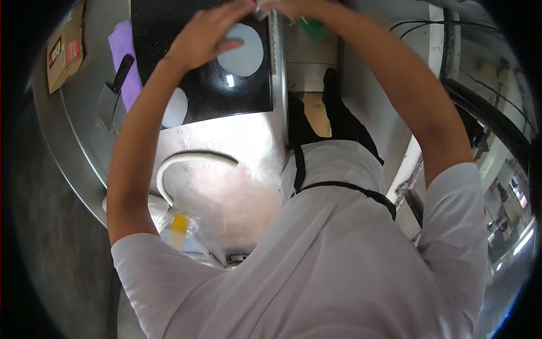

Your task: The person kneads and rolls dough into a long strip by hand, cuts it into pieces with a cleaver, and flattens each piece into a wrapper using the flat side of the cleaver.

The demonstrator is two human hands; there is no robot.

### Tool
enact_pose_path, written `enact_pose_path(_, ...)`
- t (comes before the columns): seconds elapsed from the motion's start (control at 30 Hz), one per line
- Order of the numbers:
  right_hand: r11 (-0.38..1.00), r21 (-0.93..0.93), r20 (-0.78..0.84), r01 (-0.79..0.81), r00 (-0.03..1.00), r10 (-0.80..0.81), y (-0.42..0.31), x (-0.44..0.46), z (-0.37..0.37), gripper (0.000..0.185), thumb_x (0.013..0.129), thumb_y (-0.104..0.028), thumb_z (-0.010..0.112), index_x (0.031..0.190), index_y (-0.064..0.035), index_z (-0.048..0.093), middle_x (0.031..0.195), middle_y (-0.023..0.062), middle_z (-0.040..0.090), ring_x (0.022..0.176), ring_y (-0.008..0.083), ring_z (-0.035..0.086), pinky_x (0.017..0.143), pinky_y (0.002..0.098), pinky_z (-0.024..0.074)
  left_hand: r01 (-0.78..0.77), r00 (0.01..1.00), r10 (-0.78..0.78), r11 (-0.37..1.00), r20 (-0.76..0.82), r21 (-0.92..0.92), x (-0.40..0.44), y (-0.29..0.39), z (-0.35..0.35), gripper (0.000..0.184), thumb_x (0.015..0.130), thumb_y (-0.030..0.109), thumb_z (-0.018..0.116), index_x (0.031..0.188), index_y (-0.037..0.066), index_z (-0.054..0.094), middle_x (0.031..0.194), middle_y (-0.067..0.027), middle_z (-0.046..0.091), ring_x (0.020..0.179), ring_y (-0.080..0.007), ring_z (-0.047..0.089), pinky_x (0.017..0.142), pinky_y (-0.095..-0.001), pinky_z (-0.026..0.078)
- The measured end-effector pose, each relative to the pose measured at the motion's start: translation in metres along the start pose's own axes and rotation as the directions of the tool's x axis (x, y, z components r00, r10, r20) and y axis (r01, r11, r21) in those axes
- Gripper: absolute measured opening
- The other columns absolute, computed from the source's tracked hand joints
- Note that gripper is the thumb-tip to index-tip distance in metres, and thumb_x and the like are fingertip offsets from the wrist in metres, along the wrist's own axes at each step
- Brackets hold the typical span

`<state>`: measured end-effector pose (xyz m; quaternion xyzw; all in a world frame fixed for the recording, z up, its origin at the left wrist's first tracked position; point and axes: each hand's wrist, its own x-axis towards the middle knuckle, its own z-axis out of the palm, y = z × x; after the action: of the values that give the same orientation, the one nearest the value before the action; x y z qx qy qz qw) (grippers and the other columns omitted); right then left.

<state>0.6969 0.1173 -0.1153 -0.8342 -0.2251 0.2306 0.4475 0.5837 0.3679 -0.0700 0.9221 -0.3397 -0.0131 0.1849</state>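
Note:
My left hand (206, 34) reaches over a glossy black board, its fingers stretched toward the top edge and the thumb apart. Beneath the thumb lies a flat, pale round disc (245, 53); its material is unclear. My right hand (296, 8) is at the top edge, blurred and partly cut off. Between the fingertips of both hands shows a small whitish bit (262, 12) that I cannot make out. Just below my right hand is a blurred green thing (310, 28). A second pale disc (176, 107) sits on the board, partly behind my left forearm.
The black board (248, 101) rests on a metal counter (248, 135). Left of it are a purple cloth (131, 85), a black-handled cleaver (116, 90) and a cardboard box (66, 48). A white hose (192, 155) curves near plastic bags (189, 240). Black cables (429, 24) run at the right.

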Motion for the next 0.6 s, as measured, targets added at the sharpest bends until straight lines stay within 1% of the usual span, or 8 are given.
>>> enact_pose_path(0.03,0.964,-0.246,0.307,-0.1,0.936,0.175,0.027,-0.037,0.014,0.078,0.08,-0.037,0.087,0.138,0.0002,0.051,0.126,0.022,0.065,0.115,0.0307,0.066,0.099,0.0398,0.0512,-0.029,0.994,0.032,0.999,0.1,-0.03,-0.005,0.011,0.001,0.083,0.088,0.022,0.077,0.16,0.025,0.035,0.152,-0.0052,0.051,0.133,-0.0285,0.054,0.108,-0.0466,0.044)
enact_pose_path(0.07,0.994,0.036,0.238,0.106,0.965,-0.112,0.012,-0.102,0.025,0.078,0.084,-0.037,0.084,0.145,-0.0044,0.048,0.132,0.0196,0.062,0.119,0.0266,0.063,0.102,0.0384,0.0492,-0.045,0.985,0.038,0.998,0.169,0.039,-0.005,0.021,0.001,0.081,0.086,0.019,0.078,0.157,0.024,0.039,0.148,-0.0058,0.054,0.132,-0.0283,0.056,0.107,-0.0461,0.045)
enact_pose_path(0.17,0.981,0.038,0.182,-0.188,0.967,0.178,0.016,-0.235,0.052,0.065,0.09,-0.037,0.079,0.137,-0.0021,0.05,0.127,0.0227,0.064,0.118,0.0328,0.064,0.099,0.0437,0.0501,-0.021,0.966,-0.011,0.993,0.258,0.118,0.005,0.027,0.002,0.069,0.083,0.014,0.079,0.145,0.02,0.05,0.137,-0.007,0.062,0.128,-0.0276,0.059,0.105,-0.0447,0.046)
enact_pose_path(0.2,0.869,0.02,0.438,-0.494,0.786,0.437,-0.017,-0.252,0.029,0.074,0.091,-0.037,0.08,0.145,0.0006,0.045,0.128,0.0213,0.064,0.112,0.0229,0.063,0.094,0.0402,0.0523,0.012,0.956,-0.046,0.993,0.288,0.121,0.01,0.025,0.001,0.059,0.083,0.011,0.079,0.137,0.018,0.058,0.13,-0.0076,0.066,0.126,-0.0272,0.061,0.104,-0.0438,0.047)
enact_pose_path(0.3,0.973,-0.078,0.425,-0.219,0.875,0.231,0.032,-0.323,0.028,0.071,0.091,-0.034,0.08,0.143,0.0005,0.046,0.123,0.0203,0.067,0.107,0.0222,0.065,0.088,0.039,0.0537,0.118,0.923,-0.13,0.992,0.362,0.053,0.024,0.023,-0.012,0.034,0.078,0.008,0.082,0.108,0.012,0.068,0.12,-0.0089,0.069,0.119,-0.0282,0.064,0.098,-0.0436,0.051)
enact_pose_path(0.4,0.915,-0.085,0.454,-0.395,0.802,0.389,0.03,-0.314,0.0,0.07,0.09,-0.03,0.081,0.144,-0.0005,0.047,0.121,0.0176,0.069,0.098,0.0219,0.067,0.086,0.0373,0.0539,0.176,0.855,-0.151,0.984,0.496,-0.004,0.034,0.024,-0.021,0.026,0.074,0.007,0.083,0.093,0.008,0.064,0.108,-0.0089,0.066,0.112,-0.0312,0.064,0.1,-0.0457,0.047)
enact_pose_path(0.47,0.985,-0.113,0.105,-0.131,0.984,0.143,0.043,-0.277,-0.018,0.068,0.091,-0.03,0.079,0.145,-0.0033,0.047,0.115,0.0146,0.07,0.092,0.0204,0.067,0.082,0.0359,0.0545,0.189,0.876,-0.147,0.981,0.46,-0.048,0.032,0.023,-0.02,0.025,0.073,0.006,0.082,0.087,0.008,0.062,0.105,-0.0087,0.065,0.111,-0.0313,0.064,0.097,-0.0458,0.048)
enact_pose_path(0.6,0.986,-0.122,0.032,-0.11,0.993,0.114,0.011,-0.165,-0.063,0.055,0.095,-0.028,0.075,0.135,0.002,0.053,0.117,0.0189,0.07,0.108,0.0293,0.069,0.093,0.0401,0.0519,0.233,0.901,-0.166,0.964,0.401,-0.124,0.034,0.014,-0.015,0.021,0.077,0.005,0.079,0.082,0.008,0.059,0.094,-0.0092,0.068,0.1,-0.033,0.068,0.088,-0.0458,0.052)
